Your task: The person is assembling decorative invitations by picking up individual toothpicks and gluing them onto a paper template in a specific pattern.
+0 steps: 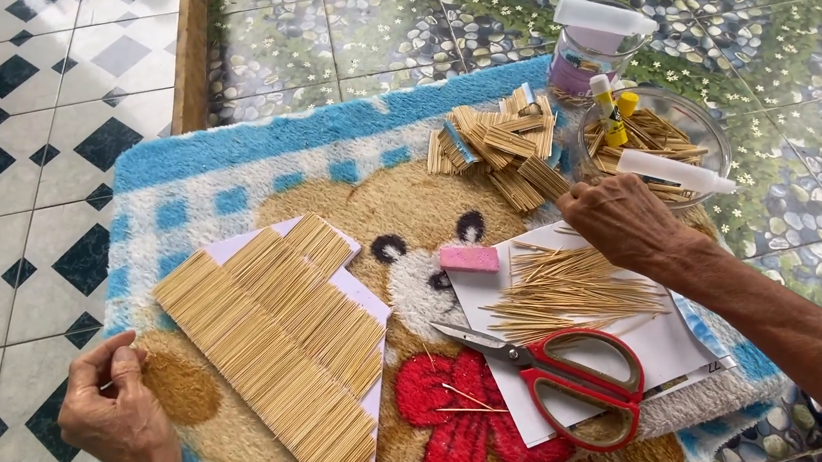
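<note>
My left hand (118,404) rests at the lower left edge of a fluffy rug (237,159), fingers pinched on a thin toothpick beside a stepped panel of glued toothpicks (280,334) on white card. My right hand (623,221) reaches over a loose pile of toothpicks (570,297) lying on white paper (666,346), fingers curled down near stacked toothpick bundles (494,149); whether it grips anything is hidden.
Red-handled scissors (578,378) lie on the paper's front. A pink eraser (470,258) sits mid-rug. A glass bowl (708,124) holds toothpicks and glue bottles. A lidded jar (589,52) stands behind. Tiled floor surrounds the rug.
</note>
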